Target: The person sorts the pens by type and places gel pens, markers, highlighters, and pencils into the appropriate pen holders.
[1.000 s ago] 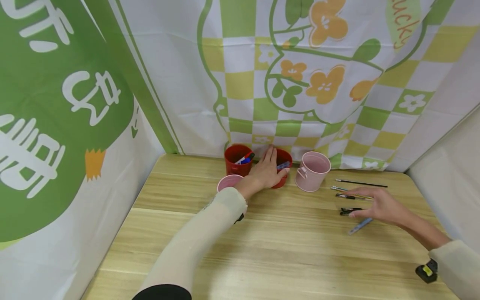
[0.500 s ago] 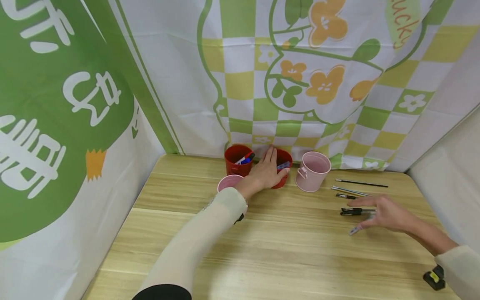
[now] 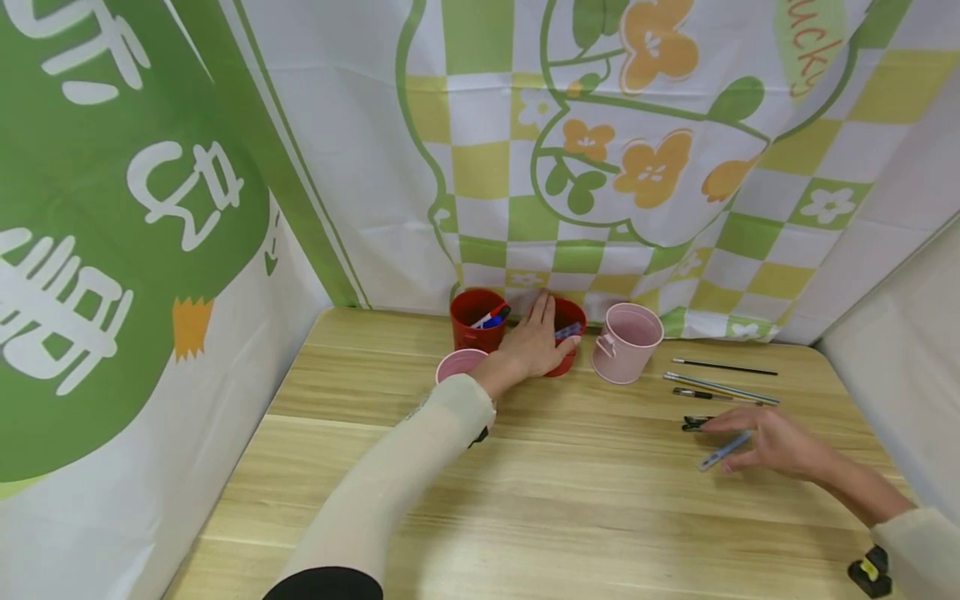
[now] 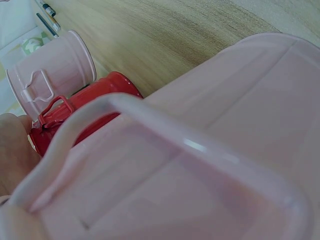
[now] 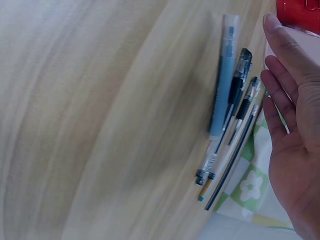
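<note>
My left hand (image 3: 528, 337) rests with straight fingers across the rim of a red bucket (image 3: 567, 315) that has a pen with a blue-grey barrel in it. My right hand (image 3: 780, 442) hovers above a group of pens, fingers spread and nothing gripped. Nearest to it lies a light blue pen (image 3: 724, 451) with a clear cap, and beside that are black-capped gel pens (image 5: 240, 75). Farther back on the table are another black-gripped pen (image 3: 693, 392), pencils (image 3: 742, 394) and a thin black stick (image 3: 724, 366).
A second red bucket (image 3: 477, 333) with markers stands at the back wall. One pink bucket (image 3: 628, 343) is right of my left hand. Another pink bucket (image 3: 459, 363) sits under my left forearm, partly hidden. A patterned cloth (image 3: 487, 183) hangs behind the wooden table (image 3: 570, 500).
My right hand has shifted slightly toward the front edge and closed its spread a little over the light blue pen. The left hand and the buckets stay in place.
</note>
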`<state>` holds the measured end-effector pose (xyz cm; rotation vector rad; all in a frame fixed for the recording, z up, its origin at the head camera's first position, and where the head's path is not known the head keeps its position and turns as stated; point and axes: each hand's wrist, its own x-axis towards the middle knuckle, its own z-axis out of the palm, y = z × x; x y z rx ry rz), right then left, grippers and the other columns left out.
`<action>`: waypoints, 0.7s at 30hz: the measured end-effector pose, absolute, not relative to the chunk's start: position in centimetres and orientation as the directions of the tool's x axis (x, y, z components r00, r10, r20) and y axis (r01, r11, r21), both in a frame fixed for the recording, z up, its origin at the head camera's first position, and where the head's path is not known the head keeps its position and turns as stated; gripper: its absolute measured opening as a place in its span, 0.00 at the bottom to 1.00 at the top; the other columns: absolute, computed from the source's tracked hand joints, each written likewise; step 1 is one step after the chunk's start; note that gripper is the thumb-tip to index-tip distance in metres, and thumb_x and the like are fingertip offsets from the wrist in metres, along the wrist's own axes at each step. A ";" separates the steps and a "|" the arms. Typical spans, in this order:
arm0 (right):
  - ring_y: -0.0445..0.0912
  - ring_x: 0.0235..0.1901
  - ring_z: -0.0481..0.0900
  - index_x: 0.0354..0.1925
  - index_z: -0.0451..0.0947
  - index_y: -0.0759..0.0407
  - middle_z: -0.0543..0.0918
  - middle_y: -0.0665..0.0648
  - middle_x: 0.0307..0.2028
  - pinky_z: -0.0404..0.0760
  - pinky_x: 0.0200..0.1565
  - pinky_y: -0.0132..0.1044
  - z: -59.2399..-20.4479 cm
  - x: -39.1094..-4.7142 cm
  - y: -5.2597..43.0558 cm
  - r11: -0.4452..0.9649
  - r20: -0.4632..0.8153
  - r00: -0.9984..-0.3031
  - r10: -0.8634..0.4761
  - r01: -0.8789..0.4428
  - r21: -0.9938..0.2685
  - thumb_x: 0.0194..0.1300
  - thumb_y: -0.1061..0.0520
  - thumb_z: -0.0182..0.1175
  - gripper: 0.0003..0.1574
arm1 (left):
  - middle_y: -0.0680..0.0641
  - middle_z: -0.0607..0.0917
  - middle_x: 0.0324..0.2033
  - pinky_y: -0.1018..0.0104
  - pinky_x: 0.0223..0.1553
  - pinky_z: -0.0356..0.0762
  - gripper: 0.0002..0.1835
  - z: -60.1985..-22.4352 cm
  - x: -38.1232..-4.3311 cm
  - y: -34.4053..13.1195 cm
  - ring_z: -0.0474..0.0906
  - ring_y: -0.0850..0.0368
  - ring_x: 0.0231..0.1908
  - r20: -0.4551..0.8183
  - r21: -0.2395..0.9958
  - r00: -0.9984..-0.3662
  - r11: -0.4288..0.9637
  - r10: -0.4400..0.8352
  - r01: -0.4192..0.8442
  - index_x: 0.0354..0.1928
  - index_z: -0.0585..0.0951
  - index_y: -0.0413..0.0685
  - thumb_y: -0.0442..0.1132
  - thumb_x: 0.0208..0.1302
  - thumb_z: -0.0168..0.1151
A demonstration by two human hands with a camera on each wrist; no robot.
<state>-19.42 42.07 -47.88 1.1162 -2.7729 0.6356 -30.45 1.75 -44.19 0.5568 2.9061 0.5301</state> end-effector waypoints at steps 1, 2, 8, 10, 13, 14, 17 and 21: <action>0.35 0.50 0.84 0.51 0.91 0.54 0.91 0.58 0.48 0.83 0.48 0.30 -48.1 -19.4 42.2 0.648 0.231 -0.730 -0.643 -0.679 -0.343 0.39 0.48 0.88 0.38 | 0.45 0.36 0.86 0.50 0.76 0.64 0.50 -44.2 -30.5 1.8 0.44 0.46 0.84 -0.066 0.366 -0.922 0.869 0.380 0.332 0.86 0.37 0.42 0.67 0.81 0.42; 0.35 0.50 0.84 0.51 0.91 0.54 0.91 0.58 0.48 0.82 0.49 0.28 -48.4 -19.4 42.3 0.646 0.233 -0.730 -0.642 -0.680 -0.347 0.39 0.48 0.88 0.37 | 0.45 0.36 0.86 0.50 0.76 0.64 0.50 -44.2 -30.5 1.8 0.44 0.47 0.84 -0.067 0.366 -0.923 0.870 0.380 0.331 0.86 0.37 0.42 0.67 0.81 0.42; 0.34 0.48 0.84 0.50 0.91 0.56 0.91 0.55 0.47 0.79 0.48 0.21 -49.4 -19.3 42.5 0.629 0.225 -0.734 -0.641 -0.670 -0.394 0.40 0.48 0.88 0.36 | 0.46 0.34 0.86 0.50 0.76 0.64 0.50 -44.4 -30.7 1.9 0.44 0.47 0.84 -0.078 0.368 -0.923 0.871 0.377 0.325 0.85 0.36 0.43 0.67 0.81 0.42; 0.34 0.47 0.84 0.49 0.91 0.57 0.91 0.56 0.46 0.80 0.47 0.22 -49.6 -19.2 42.5 0.627 0.222 -0.735 -0.640 -0.667 -0.402 0.41 0.47 0.88 0.35 | 0.46 0.33 0.86 0.49 0.76 0.64 0.50 -44.6 -30.8 1.9 0.43 0.47 0.84 -0.082 0.371 -0.922 0.871 0.377 0.323 0.85 0.35 0.43 0.67 0.81 0.41; 0.34 0.47 0.84 0.48 0.91 0.58 0.91 0.57 0.46 0.78 0.48 0.21 -49.9 -19.2 42.5 0.620 0.215 -0.738 -0.640 -0.661 -0.423 0.42 0.48 0.88 0.34 | 0.46 0.33 0.86 0.50 0.76 0.63 0.50 -44.7 -30.8 2.0 0.43 0.47 0.84 -0.084 0.374 -0.923 0.870 0.375 0.320 0.86 0.35 0.44 0.67 0.81 0.41; 0.34 0.47 0.84 0.48 0.91 0.58 0.91 0.57 0.46 0.77 0.48 0.20 -50.1 -19.2 42.5 0.617 0.218 -0.738 -0.639 -0.661 -0.427 0.42 0.48 0.88 0.34 | 0.46 0.33 0.86 0.50 0.76 0.63 0.50 -44.7 -30.8 2.0 0.44 0.47 0.84 -0.081 0.374 -0.924 0.871 0.374 0.319 0.86 0.36 0.43 0.67 0.81 0.41; 0.34 0.47 0.84 0.47 0.91 0.58 0.91 0.56 0.45 0.74 0.49 0.16 -50.5 -19.2 42.5 0.609 0.235 -0.731 -0.641 -0.670 -0.424 0.41 0.50 0.89 0.33 | 0.46 0.35 0.86 0.50 0.76 0.63 0.50 -44.6 -30.7 1.9 0.44 0.47 0.84 -0.072 0.370 -0.925 0.871 0.373 0.323 0.86 0.37 0.43 0.67 0.81 0.42; 0.34 0.46 0.84 0.46 0.92 0.58 0.91 0.55 0.44 0.72 0.50 0.14 -51.0 -19.2 42.6 0.600 0.263 -0.715 -0.648 -0.692 -0.401 0.39 0.52 0.89 0.32 | 0.45 0.37 0.86 0.51 0.76 0.63 0.50 -44.4 -30.5 1.9 0.44 0.48 0.84 -0.063 0.359 -0.925 0.873 0.375 0.329 0.86 0.38 0.42 0.66 0.81 0.43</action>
